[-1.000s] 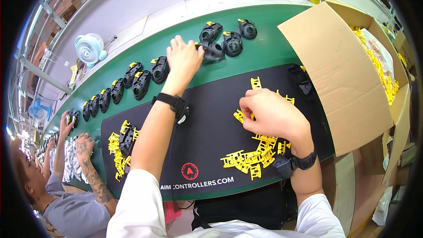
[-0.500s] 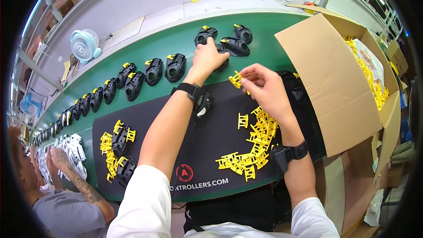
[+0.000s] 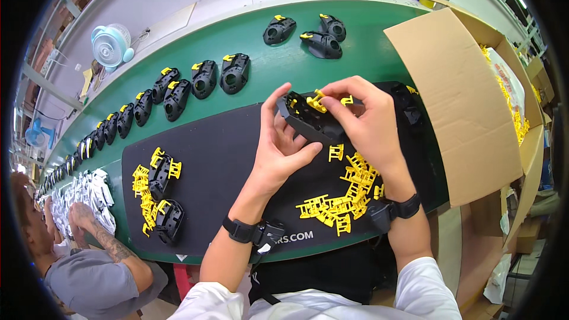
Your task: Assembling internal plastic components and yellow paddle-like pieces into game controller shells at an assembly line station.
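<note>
In front of me, my left hand (image 3: 274, 153) is closed around a black plastic shell (image 3: 303, 125), its hollow side showing. My right hand (image 3: 372, 120) pinches a small yellow plastic bracket (image 3: 316, 101) at the shell's upper edge. Whether the bracket is seated there I cannot tell, as my fingers cover part of it. Below my right hand, a pile of loose yellow brackets (image 3: 357, 186) spreads over the black mat (image 3: 237, 154). At the mat's left, two more black shells (image 3: 170, 222) lie beside another group of yellow brackets (image 3: 141, 182).
Black shells with yellow brackets (image 3: 235, 74) stand in a long row on the green table (image 3: 195, 38); three more sit at the back. An open cardboard box (image 3: 453, 106) with yellow parts is at right. A co-worker (image 3: 89, 272) handles white parts (image 3: 95, 195) at left.
My left hand has picked up a black shell from the back of the table and brought it nearer. My right hand has moved the yellow bracket to that shell.
</note>
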`<state>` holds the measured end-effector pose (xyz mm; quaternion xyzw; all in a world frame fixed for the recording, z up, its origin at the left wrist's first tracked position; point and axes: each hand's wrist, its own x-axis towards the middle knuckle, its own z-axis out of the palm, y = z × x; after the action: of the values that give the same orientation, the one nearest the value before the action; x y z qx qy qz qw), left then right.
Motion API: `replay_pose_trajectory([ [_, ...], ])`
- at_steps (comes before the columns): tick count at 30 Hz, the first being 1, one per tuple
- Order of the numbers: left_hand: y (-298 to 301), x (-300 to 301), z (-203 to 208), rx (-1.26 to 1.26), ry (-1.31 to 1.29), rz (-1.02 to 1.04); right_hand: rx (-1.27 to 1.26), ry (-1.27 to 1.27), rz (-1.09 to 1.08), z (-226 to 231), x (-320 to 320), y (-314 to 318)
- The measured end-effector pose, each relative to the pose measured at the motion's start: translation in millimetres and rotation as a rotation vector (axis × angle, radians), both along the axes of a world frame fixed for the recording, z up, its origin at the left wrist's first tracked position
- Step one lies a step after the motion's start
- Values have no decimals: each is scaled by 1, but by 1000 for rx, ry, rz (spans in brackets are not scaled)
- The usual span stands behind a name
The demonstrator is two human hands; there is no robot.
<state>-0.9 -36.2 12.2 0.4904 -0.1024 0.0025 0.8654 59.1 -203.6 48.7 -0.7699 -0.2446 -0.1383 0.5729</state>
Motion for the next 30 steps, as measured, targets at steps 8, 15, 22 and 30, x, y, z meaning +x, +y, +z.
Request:
replay_pose_trajectory([
  [8,2,-1,-7,11,-21,-3,-200,-86,24,4,-3,3],
  [15,6,-3,-3,69,-21,3,-239,-219,12,0,-5,5],
  [22,12,-3,-8,-17,86,-43,94,489,364,-18,10,3],
  [30,24,-3,-19,-169,130,-140,102,631,395,-23,1,14],
])
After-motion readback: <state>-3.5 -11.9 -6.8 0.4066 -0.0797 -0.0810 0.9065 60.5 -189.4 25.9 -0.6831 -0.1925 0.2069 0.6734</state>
